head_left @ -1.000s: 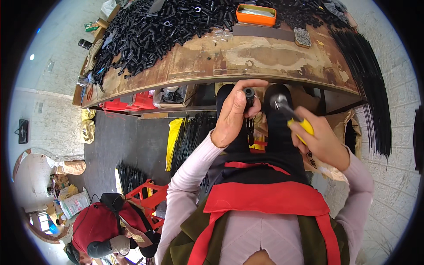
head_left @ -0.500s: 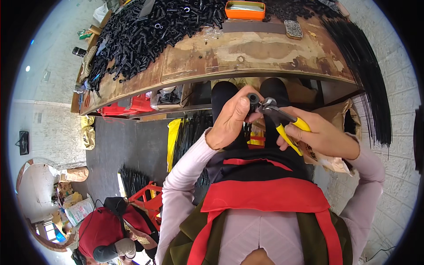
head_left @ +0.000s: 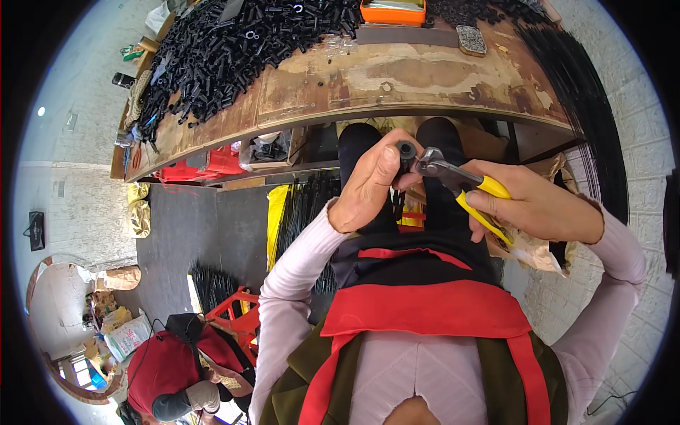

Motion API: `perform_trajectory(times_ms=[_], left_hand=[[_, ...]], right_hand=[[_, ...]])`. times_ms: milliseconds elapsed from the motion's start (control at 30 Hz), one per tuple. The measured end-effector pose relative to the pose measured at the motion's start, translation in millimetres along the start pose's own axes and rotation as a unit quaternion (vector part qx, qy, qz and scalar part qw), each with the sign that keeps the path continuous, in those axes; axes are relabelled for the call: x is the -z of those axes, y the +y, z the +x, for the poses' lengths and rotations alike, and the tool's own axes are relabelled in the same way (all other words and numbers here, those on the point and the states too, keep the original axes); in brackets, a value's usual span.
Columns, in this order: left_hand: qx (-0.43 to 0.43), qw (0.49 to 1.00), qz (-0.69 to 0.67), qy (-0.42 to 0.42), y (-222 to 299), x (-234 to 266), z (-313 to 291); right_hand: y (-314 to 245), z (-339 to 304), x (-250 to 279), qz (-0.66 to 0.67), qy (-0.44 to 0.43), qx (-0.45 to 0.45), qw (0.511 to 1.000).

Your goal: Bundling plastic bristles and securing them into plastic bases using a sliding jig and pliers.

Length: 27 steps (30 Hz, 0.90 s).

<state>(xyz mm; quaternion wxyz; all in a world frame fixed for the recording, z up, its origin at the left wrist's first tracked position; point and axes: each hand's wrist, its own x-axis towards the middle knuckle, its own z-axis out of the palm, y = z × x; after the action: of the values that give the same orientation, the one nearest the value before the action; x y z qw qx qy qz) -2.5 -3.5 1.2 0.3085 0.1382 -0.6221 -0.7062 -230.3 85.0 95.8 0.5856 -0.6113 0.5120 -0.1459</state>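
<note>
My left hand (head_left: 368, 185) is closed around a short black tubular part (head_left: 406, 150), its round hollow end facing up between thumb and fingers. In my right hand (head_left: 535, 202) is a pair of pliers (head_left: 453, 176) with yellow handles, gripped with the fingers wrapped round them. The metal jaws sit just right of the black part, close to my left fingertips; whether they touch anything there I cannot tell. Thin black strands hang below my left hand, over the gap between my knees.
A worn wooden bench (head_left: 304, 92) stands ahead, bearing a heap of black tubular parts (head_left: 234, 64), an orange box (head_left: 393, 13) and a small tray of metal bits (head_left: 471, 40). Long black rods (head_left: 577, 92) hang over its right end. Another person (head_left: 166, 368) is at lower left, near a red stool (head_left: 237, 319).
My right hand has moved right with the pliers, and the jaws have shifted slightly away from the black part. My left hand stays nearly in place, still holding the part.
</note>
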Motion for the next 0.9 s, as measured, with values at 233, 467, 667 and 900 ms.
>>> perform_trajectory(times_ms=[233,467,667,900], left_hand=[[-0.028,1.000,-0.006,-0.006,-2.8,-0.1,0.5],[0.002,0.998,0.068,-0.012,12.9,-5.9,-0.2],[-0.003,0.993,0.114,0.011,11.2,-9.1,-4.2],[-0.026,0.999,0.044,0.010,11.2,-3.5,-4.2]], right_hand=[[-5.9,1.9,2.3,0.027,-0.006,-0.050,0.998],[-6.0,-1.0,3.8,0.071,-0.026,-0.041,0.996],[-20.9,0.0,6.4,0.035,-0.041,-0.119,0.991],[-14.3,-1.8,-1.0,-0.018,0.008,-0.049,0.999]])
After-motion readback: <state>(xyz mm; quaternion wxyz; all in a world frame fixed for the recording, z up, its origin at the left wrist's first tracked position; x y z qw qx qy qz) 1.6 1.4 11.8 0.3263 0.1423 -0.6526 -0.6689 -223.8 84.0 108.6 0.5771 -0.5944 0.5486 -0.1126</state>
